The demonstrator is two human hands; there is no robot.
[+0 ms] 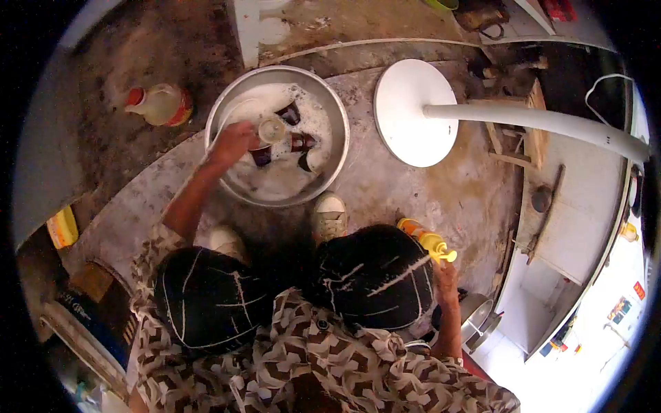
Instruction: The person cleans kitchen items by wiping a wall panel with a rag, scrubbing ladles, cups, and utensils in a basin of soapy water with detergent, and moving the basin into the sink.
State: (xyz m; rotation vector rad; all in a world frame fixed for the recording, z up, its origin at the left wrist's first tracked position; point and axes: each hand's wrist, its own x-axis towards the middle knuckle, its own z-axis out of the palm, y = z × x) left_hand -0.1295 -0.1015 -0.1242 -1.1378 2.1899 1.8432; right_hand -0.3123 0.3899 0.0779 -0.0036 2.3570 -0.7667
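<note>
My left hand [235,143] reaches over the metal basin [339,162] and grips a small clear cup [271,129]. White suds and water [265,180] fill the basin. Partly sunk in the foam are several dark cups, among them a dark cup [289,113] and a dark reddish cup [301,142]. Beside my right knee, my right hand [446,275] is closed at the pump end of a yellow and orange pump bottle [428,239]. The pump head partly covers my fingers there.
A plastic bottle with a red cap [162,105] stands left of the basin. To the right are a white round base with a pole [413,113] and a small wooden stool [533,131]. A yellow packet [63,227] lies at far left; a metal pot [475,313] sits behind my right arm.
</note>
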